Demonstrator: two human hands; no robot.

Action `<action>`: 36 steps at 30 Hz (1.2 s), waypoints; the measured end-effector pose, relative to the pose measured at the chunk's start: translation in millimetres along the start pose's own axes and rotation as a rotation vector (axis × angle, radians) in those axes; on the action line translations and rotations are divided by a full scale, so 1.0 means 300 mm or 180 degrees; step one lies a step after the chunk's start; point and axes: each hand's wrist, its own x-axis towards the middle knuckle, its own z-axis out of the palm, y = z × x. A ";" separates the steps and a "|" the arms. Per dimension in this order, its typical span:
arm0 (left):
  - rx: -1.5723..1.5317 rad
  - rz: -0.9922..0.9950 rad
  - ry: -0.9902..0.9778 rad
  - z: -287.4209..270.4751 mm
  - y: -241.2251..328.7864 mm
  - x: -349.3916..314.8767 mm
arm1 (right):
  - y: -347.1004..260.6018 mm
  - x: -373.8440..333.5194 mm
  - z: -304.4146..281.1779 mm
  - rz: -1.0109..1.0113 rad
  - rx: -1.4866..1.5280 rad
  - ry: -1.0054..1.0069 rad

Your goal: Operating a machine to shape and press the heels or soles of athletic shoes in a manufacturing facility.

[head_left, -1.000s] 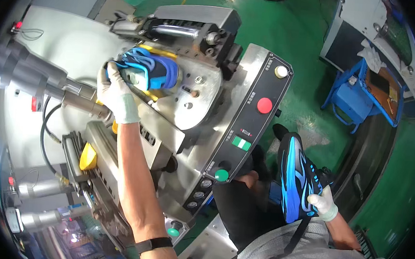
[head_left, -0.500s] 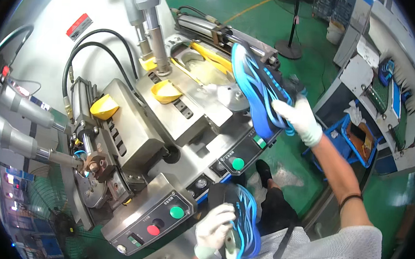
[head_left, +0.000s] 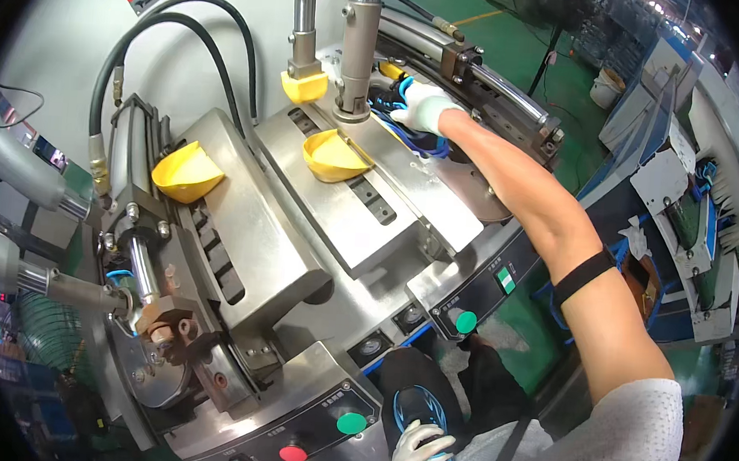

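My right hand [head_left: 428, 108], in a white glove, grips a blue and black sports shoe [head_left: 423, 140] down in the machine's far right station, beside an upright metal rod [head_left: 357, 58]. Most of that shoe is hidden by the hand and the machine plate. Low in the head view, close to my body, my gloved left hand [head_left: 419, 457] has its fingers curled round a second shoe [head_left: 416, 403], black with blue lines. The second shoe's lower part is covered by the hand.
Yellow curved pads [head_left: 187, 173] sit on the steel machine, another yellow pad [head_left: 335, 156] on its middle block. Control panels with green buttons [head_left: 352, 423] and a red button [head_left: 293, 455] line the front. A blue-framed bin [head_left: 640, 284] and brush-edged rack [head_left: 687, 218] stand right.
My right hand has carried its shoe from the front right into the far station, stretching the arm out. My left hand still holds its shoe, now lower in view. The whole view has shifted.
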 end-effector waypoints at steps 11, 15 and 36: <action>0.0211 -0.0231 0.0048 0.016 0.001 -0.013 | 0.074 -0.363 -0.059 -0.0672 0.0669 0.0661; 0.0277 0.0080 -0.0033 0.021 0.015 -0.011 | -0.089 -1.004 0.009 -0.1484 0.1791 0.1213; 0.0613 0.1898 -0.0035 0.559 0.444 0.372 | 0.116 -2.209 -0.047 0.0342 0.2965 0.0778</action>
